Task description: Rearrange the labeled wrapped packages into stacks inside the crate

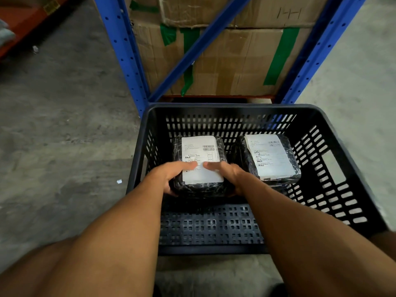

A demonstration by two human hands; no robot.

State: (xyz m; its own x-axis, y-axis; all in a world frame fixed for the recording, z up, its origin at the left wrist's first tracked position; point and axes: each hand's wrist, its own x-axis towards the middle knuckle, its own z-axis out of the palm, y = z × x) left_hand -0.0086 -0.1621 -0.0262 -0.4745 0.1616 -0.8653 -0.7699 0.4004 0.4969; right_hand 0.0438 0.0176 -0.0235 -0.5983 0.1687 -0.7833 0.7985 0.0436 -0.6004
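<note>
A black slotted plastic crate (334,168) stands on the floor in front of me. Inside it, at the left, is a black wrapped package (199,151) with a white label on top. My left hand (171,174) grips its left side and my right hand (227,174) grips its right side, thumbs resting on the label. A second black wrapped package (272,157) with a white label sits to the right in the crate, apart from my hands. What lies under either package is hidden.
Blue steel shelving uprights (126,56) and a diagonal brace rise just behind the crate, with taped cardboard boxes (231,61) on the shelf. Grey concrete floor (64,125) spreads to the left and right. The near part of the crate floor (210,228) is bare.
</note>
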